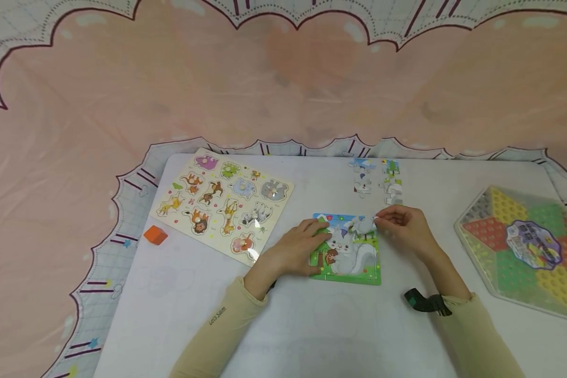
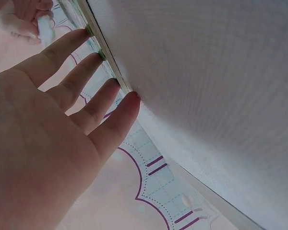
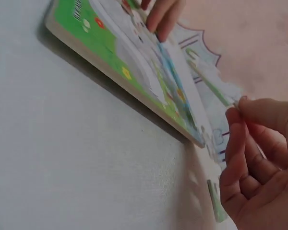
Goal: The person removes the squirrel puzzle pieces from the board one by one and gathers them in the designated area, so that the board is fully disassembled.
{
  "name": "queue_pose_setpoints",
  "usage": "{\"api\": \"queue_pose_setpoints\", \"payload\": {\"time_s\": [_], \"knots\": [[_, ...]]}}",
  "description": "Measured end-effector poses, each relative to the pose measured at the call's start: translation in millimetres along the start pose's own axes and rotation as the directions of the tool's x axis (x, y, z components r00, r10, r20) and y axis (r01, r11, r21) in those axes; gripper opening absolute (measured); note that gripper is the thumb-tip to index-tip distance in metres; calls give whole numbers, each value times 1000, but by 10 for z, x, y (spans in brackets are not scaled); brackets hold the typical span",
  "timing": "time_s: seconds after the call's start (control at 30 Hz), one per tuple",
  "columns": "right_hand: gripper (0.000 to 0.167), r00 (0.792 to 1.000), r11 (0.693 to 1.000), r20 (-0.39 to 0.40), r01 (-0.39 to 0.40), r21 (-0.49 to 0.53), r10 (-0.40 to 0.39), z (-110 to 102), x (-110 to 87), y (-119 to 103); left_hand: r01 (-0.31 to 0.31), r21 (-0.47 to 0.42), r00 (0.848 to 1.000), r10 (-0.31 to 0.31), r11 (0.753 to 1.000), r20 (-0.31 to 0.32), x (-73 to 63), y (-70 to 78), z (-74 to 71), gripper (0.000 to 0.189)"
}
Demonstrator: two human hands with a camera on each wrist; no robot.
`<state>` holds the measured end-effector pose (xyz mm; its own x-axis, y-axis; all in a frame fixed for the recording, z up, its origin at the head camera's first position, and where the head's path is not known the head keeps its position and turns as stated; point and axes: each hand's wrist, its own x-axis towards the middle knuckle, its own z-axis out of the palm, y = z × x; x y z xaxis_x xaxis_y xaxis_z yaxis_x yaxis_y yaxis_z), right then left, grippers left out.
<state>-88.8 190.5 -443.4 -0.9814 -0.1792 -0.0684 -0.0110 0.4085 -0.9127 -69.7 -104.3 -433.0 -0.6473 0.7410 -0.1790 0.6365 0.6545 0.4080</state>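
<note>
A squirrel jigsaw puzzle (image 1: 345, 262) in a green-edged tray lies at the middle of the table. My left hand (image 1: 296, 249) rests along its left side, and in the left wrist view its nearly straight fingers (image 2: 77, 88) touch the edge. Over the puzzle's upper right corner, my right hand (image 1: 410, 229) pinches a puzzle piece (image 1: 363, 226) between thumb and fingertips. Seen from the right wrist, the thin piece (image 3: 212, 82) is tilted above the puzzle. Behind the tray lie two groups of loose puzzle pieces (image 1: 362, 181).
On the left is a cream animal peg puzzle board (image 1: 222, 210), with an orange block (image 1: 155, 235) by its lower left corner. A hexagonal Chinese checkers box (image 1: 524, 252) sits at the right. Patterned cloth (image 1: 283, 89) shows beyond the white table (image 1: 312, 336).
</note>
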Motion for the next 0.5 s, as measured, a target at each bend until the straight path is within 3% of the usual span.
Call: {"api": "queue_pose_setpoints", "payload": {"time_s": [0.23, 0.37, 0.5], "knots": [[28, 985, 994, -137, -112, -13, 109, 9, 191, -6, 14, 0, 1000, -14, 1000, 6, -8, 0, -1, 75], [27, 972, 985, -170, -169, -43, 160, 28, 268, -28, 4, -1, 1000, -4, 1000, 1, -8, -1, 1, 75], [25, 966, 970, -193, -200, -135, 172, 38, 304, -60, -3, 7, 1000, 4, 1000, -8, -9, 8, -6, 75]]}}
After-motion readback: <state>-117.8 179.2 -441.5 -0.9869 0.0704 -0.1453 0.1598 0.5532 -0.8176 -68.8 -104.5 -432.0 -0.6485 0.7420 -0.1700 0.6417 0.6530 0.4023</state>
